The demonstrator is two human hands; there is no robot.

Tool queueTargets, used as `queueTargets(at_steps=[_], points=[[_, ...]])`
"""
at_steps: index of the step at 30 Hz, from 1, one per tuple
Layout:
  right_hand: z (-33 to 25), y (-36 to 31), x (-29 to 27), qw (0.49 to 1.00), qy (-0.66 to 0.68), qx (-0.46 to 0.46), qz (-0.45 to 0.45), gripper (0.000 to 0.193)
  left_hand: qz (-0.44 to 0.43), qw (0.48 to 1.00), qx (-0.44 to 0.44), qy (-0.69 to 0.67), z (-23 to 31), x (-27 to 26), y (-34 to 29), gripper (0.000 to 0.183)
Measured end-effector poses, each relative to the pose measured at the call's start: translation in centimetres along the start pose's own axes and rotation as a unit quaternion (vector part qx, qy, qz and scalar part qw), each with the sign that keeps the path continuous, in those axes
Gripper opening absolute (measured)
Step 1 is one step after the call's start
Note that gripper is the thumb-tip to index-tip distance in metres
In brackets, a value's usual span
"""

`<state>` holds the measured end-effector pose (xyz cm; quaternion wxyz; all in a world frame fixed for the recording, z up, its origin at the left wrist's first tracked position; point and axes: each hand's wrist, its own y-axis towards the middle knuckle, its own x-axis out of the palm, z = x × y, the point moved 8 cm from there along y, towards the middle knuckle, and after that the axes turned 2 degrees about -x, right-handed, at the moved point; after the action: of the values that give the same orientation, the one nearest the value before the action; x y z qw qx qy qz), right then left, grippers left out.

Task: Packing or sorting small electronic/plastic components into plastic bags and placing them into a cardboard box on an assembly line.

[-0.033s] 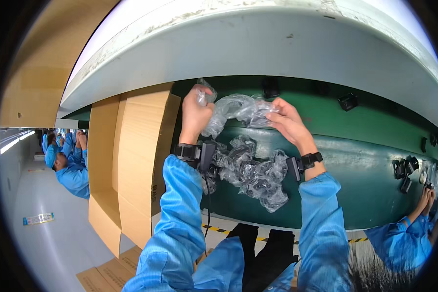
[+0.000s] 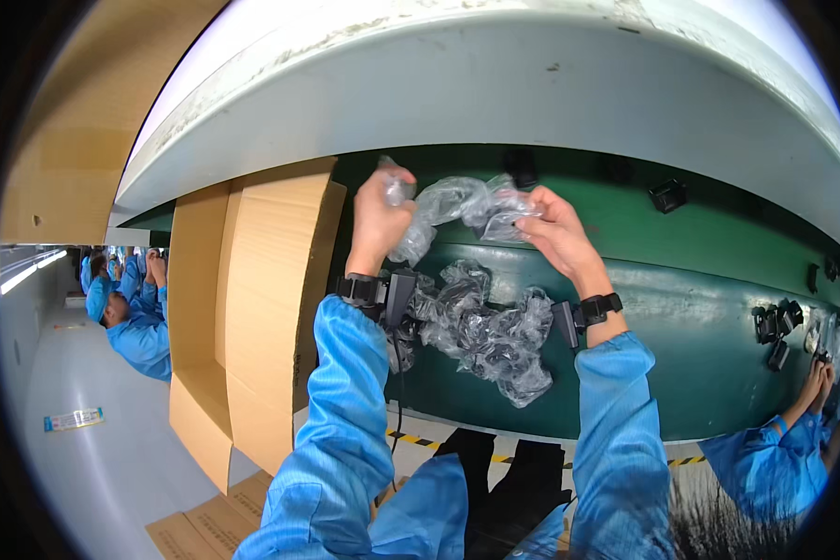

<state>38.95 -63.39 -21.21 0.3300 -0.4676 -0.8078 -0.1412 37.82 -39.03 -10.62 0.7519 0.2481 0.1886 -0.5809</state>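
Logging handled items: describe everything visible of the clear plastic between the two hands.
The clear plastic looks like thin, glossy film, colourless and heavily crumpled, stretched in an uneven arch. Its left end is bunched in the closed left hand; its right end is pinched by thumb and fingers of the right hand. In the picture it shows above a pile of crumpled plastic, with the green work surface behind. Whether it is one piece, or contains anything, cannot be told.

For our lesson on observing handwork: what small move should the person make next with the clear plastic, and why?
Perhaps ease the left hand and right hand slightly apart to straighten the clear plastic: it looks crumpled and curved between them, and both hands grip it.
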Motion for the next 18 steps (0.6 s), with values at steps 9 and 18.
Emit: queueTargets(at_steps=[9,18], points=[[-6.0,-1.3,-2.8,0.955,-0.261,-0.103,0.098,0.02,-0.148,0.969,-0.152,-0.126,1.7,8.9,0.6,0.019],[-8.7,-3.5,-4.8,0.918,-0.217,-0.228,0.24,0.019,-0.235,0.97,-0.052,0.019,6.9,15.2,-2.1,0.049]])
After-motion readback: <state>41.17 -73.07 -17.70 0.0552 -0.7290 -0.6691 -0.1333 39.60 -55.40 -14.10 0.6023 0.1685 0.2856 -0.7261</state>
